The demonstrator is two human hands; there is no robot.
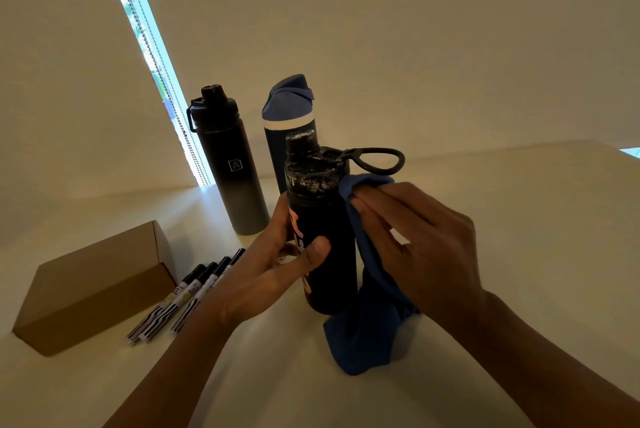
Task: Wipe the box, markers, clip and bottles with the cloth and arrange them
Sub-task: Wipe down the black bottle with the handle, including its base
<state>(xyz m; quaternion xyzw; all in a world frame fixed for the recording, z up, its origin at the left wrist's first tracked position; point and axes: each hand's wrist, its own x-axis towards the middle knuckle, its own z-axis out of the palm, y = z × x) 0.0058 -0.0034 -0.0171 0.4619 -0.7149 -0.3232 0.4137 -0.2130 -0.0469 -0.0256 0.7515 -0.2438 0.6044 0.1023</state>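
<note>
Black bottle [329,275] is upright at the centre of my head view; my left hand [273,265] curls round its front, thumb on the label, I judge to steady it. My right hand [415,237], fingers bent and close together, pinches the blue cloth [367,334] against its shoulder at three o'clock for wiping. I count three bottles, adding a grey-black bottle [235,178] at eleven o'clock and a blue-lidded bottle [287,105] at twelve, one box [93,282] at eight o'clock, four markers [194,292] beside it, one cloth; no clip shows.
</note>
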